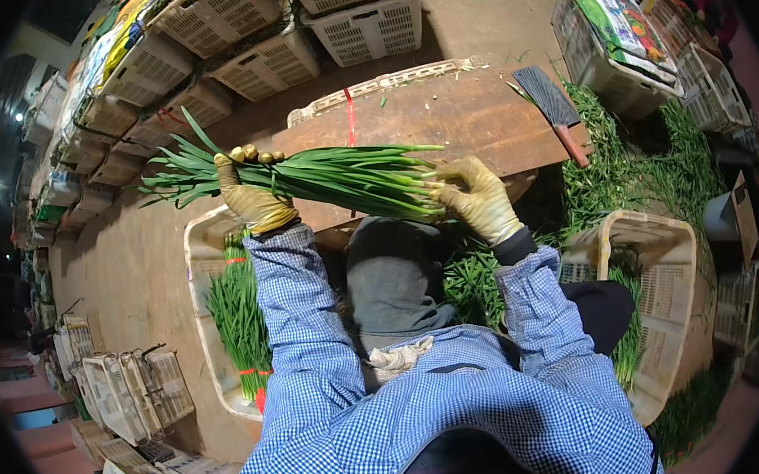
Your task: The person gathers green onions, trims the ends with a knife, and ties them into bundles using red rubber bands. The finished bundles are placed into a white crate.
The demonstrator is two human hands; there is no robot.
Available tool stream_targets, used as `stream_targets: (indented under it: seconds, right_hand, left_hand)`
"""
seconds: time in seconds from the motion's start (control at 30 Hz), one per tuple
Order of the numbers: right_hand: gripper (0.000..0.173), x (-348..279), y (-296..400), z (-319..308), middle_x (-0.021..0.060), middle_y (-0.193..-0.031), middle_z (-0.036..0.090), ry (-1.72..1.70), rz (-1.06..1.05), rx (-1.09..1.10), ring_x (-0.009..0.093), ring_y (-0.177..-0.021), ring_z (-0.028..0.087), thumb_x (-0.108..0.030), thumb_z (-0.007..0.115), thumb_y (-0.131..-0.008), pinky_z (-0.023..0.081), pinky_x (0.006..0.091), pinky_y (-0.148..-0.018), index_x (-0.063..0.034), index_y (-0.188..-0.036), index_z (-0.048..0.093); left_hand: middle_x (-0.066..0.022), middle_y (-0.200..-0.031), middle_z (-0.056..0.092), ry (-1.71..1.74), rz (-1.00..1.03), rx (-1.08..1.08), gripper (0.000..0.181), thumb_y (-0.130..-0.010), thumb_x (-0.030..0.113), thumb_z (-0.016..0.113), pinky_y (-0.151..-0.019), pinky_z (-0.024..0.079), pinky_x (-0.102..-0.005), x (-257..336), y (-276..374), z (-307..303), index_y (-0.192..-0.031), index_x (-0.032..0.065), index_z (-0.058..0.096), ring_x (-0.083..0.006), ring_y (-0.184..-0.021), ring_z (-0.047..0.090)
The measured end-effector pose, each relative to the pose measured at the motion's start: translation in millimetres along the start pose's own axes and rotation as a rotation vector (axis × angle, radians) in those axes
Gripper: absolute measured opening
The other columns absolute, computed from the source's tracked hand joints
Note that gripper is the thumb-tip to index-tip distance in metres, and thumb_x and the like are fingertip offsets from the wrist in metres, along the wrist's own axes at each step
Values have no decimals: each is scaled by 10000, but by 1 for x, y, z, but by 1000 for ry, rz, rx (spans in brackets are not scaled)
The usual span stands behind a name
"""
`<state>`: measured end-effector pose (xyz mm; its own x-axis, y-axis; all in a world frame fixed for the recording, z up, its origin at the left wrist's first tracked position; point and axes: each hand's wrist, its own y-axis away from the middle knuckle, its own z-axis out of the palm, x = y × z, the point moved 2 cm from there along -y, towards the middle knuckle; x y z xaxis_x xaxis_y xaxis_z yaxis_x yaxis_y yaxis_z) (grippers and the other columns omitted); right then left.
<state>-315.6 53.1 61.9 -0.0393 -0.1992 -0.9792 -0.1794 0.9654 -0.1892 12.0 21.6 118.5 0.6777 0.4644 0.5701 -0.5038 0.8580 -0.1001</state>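
Observation:
A bundle of garlic chives lies sideways across my lap, its pale cut ends to the right and its leaf tips to the left. My left hand, in a yellowed work glove, is wrapped around the leafy part. At the other end, my gloved right hand has thumb and fingers on the pale stalk ends. Beyond the bundle is a wooden board with a red strap across it and small green scraps on top. A cleaver rests at the board's right end, its wooden handle towards me.
To my left stands a white plastic crate with chive bunches tied in red. Another crate on my right holds loose chives. Trimmings cover the floor at right. Stacked crates line the far side.

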Motion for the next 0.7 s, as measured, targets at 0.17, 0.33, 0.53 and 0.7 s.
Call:
stream_targets:
  seconds: [0.17, 0.33, 0.53, 0.7]
  right_hand:
    - [206, -3, -1, 13, 70, -936, 695, 120, 16, -3, 152, -876, 646, -65, 785, -823, 517, 307, -800, -22, -996, 683]
    - [142, 21, 2, 28, 42, -849, 695, -158, 91, 74, 132, -805, 630, -40, 763, -833, 515, 288, -748, -25, -970, 726]
    - [241, 9, -1, 31, 45, -816, 698, -665, 386, 283, 110, -704, 608, -219, 615, -971, 496, 233, -642, 6, -936, 693]
    - [245, 61, 15, -18, 17, -674, 608, -320, 550, 359, 86, -513, 487, -226, 559, -969, 412, 234, -485, -43, -850, 672]
  left_hand:
    - [-45, -761, 635, -4, -8, 58, 347, -959, 412, 633, -658, 519, -418, -2, 2, -1, -831, 90, 624, -216, -642, 594]
    - [-41, -758, 623, -22, -28, 107, 355, -943, 426, 651, -656, 511, -423, -13, 6, -1, -830, 92, 608, -215, -641, 584]
    - [-36, -758, 619, 10, -98, 134, 360, -933, 429, 663, -651, 508, -432, -24, 7, -13, -828, 92, 595, -216, -635, 575]
    - [-40, -745, 622, -46, -9, 195, 364, -937, 436, 654, -627, 521, -402, -12, 1, -11, -830, 90, 612, -212, -629, 584]
